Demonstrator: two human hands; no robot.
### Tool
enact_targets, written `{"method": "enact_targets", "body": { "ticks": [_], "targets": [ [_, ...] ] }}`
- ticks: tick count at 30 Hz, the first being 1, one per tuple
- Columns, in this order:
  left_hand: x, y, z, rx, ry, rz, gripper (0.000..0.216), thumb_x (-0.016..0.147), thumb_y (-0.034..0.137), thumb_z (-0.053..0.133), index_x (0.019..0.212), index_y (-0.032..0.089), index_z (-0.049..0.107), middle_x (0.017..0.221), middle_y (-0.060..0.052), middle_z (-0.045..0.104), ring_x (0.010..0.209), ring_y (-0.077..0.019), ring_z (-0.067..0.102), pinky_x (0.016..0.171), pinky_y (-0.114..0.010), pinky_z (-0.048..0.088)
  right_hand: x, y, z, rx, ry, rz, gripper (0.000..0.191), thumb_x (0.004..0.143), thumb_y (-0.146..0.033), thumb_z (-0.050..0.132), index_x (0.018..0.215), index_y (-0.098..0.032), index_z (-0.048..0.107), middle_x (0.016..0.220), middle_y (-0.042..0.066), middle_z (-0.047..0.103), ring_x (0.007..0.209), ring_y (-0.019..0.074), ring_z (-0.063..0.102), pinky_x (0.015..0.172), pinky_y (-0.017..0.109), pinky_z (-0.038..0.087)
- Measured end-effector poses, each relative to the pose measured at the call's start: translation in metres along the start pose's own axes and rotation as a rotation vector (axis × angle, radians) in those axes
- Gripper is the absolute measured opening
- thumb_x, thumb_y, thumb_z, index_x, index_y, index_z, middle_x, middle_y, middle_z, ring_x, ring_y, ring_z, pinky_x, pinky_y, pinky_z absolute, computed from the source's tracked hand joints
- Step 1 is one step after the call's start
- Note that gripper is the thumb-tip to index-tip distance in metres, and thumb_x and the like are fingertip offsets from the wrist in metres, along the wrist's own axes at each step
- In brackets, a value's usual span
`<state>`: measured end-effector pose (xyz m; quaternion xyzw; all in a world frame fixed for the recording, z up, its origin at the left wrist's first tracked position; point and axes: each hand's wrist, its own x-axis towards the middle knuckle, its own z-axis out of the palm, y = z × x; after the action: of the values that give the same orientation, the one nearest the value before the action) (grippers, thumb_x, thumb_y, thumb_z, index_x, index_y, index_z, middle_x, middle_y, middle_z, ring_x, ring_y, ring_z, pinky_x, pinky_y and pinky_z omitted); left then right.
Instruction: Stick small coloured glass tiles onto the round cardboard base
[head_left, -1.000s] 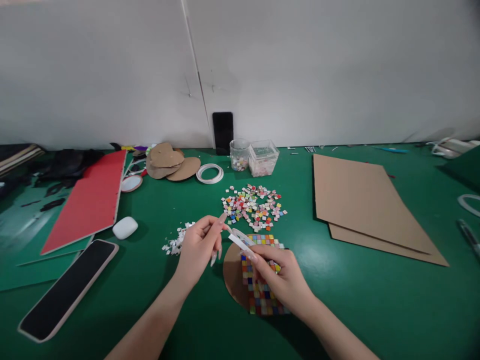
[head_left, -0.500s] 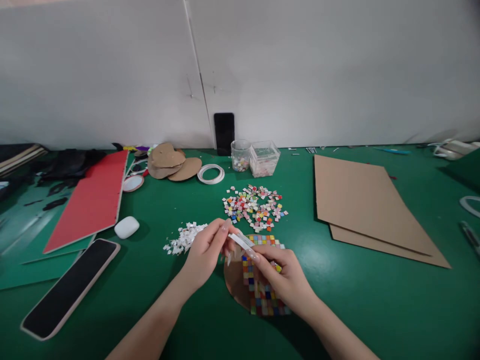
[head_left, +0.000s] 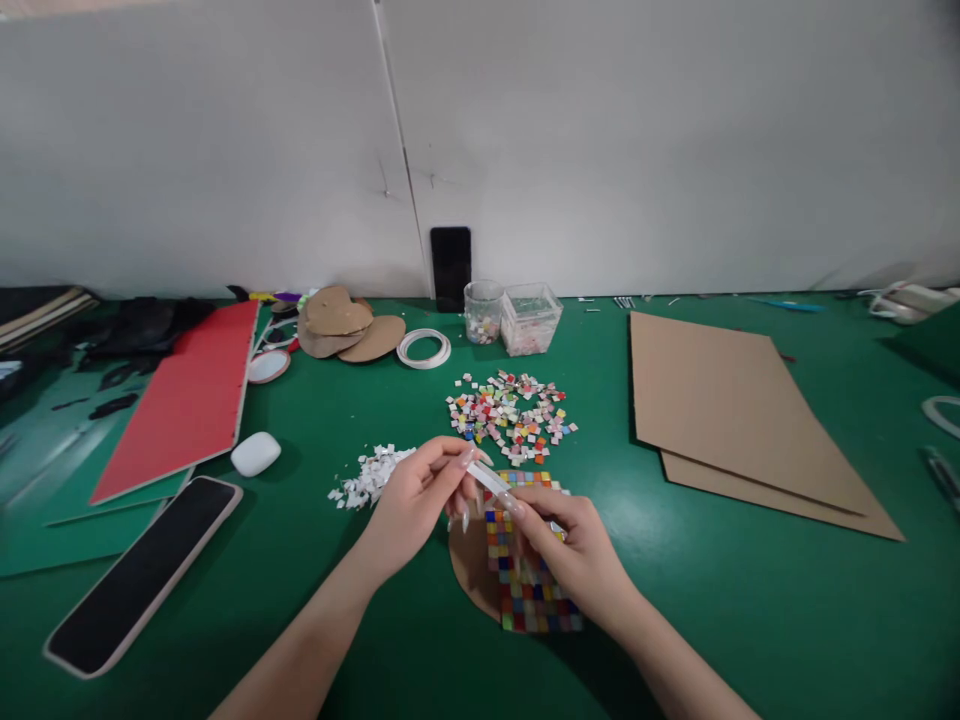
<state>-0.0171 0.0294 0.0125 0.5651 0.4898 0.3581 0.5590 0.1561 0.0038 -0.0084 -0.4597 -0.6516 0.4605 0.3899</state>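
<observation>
A narrow white strip (head_left: 489,478) is stretched slantwise between my two hands. My left hand (head_left: 420,495) pinches its upper left end between thumb and fingertips, the other fingers curled below. At the lower right end, my right hand (head_left: 574,550) grips it with thumb and index finger. Beneath the hands lies a sheet of coloured mosaic tiles (head_left: 536,612), partly covered by the right hand. This sheet overlaps a round cardboard disc (head_left: 471,565). Just beyond are scattered loose mosaic tiles (head_left: 487,408), and a heap of small white squares (head_left: 366,480) sits beside my left hand.
A clear cup (head_left: 484,312) and a clear square box (head_left: 531,322) stand near the wall, beside an upright phone (head_left: 451,268). A tape roll (head_left: 424,348) and cardboard shapes (head_left: 337,325) lie to their left. Cardboard sheets (head_left: 720,410) are at right; another phone (head_left: 142,580) is at left.
Both hands keep hold of the strip. My left fingertips have shifted slightly right along with the strip's left end, and its angle looks a little different.
</observation>
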Motion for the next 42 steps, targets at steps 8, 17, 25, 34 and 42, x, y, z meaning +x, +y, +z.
{"method": "enact_targets", "body": {
  "ticks": [8, 17, 25, 34, 42],
  "targets": [
    [0.0002, 0.0084, -0.0020, -0.145, -0.096, -0.127, 0.029, 0.088, 0.039, 0.040, 0.097, 0.016, 0.055, 0.072, -0.002, 0.057, 0.057, -0.0101, 0.054, 0.045, -0.018, 0.040, -0.0005, 0.0006, -0.0034, -0.036, 0.006, 0.011, 0.029, 0.088, -0.033, 0.043, 0.076, -0.018, 0.064, 0.052, -0.001, 0.055, 0.053, 0.0125, 0.051, 0.054, 0.022, 0.039],
    [-0.0003, 0.0090, -0.0019, -0.094, -0.110, -0.128, 0.033, 0.087, 0.041, 0.041, 0.102, 0.017, 0.056, 0.072, -0.002, 0.056, 0.058, -0.0102, 0.054, 0.045, -0.018, 0.039, -0.0005, 0.0007, -0.0043, -0.132, -0.002, -0.025, 0.029, 0.088, -0.032, 0.043, 0.075, -0.018, 0.065, 0.060, 0.000, 0.059, 0.057, 0.0125, 0.051, 0.054, 0.021, 0.038],
    [-0.0009, 0.0080, -0.0014, -0.075, -0.137, -0.099, 0.031, 0.088, 0.037, 0.040, 0.104, 0.015, 0.055, 0.075, -0.003, 0.058, 0.060, -0.0106, 0.056, 0.049, -0.020, 0.041, -0.0003, 0.0025, -0.0036, -0.131, 0.008, -0.038, 0.031, 0.088, -0.033, 0.042, 0.073, -0.017, 0.064, 0.059, 0.000, 0.057, 0.056, 0.0124, 0.049, 0.054, 0.021, 0.037],
    [0.0004, 0.0052, -0.0018, -0.052, -0.136, -0.081, 0.029, 0.087, 0.036, 0.041, 0.102, 0.016, 0.056, 0.070, -0.001, 0.059, 0.057, -0.0107, 0.057, 0.047, -0.020, 0.040, -0.0003, -0.0007, -0.0038, -0.129, -0.005, -0.025, 0.031, 0.088, -0.034, 0.042, 0.074, -0.018, 0.065, 0.063, 0.001, 0.061, 0.061, 0.0143, 0.054, 0.056, 0.022, 0.040],
    [0.0002, 0.0053, -0.0017, -0.019, -0.141, -0.093, 0.028, 0.086, 0.038, 0.042, 0.097, 0.016, 0.056, 0.068, -0.002, 0.060, 0.053, -0.0099, 0.055, 0.045, -0.019, 0.039, -0.0010, -0.0001, -0.0044, -0.141, -0.004, -0.021, 0.031, 0.088, -0.034, 0.043, 0.075, -0.018, 0.066, 0.067, 0.002, 0.064, 0.064, 0.0155, 0.057, 0.057, 0.023, 0.041]
  ]
}}
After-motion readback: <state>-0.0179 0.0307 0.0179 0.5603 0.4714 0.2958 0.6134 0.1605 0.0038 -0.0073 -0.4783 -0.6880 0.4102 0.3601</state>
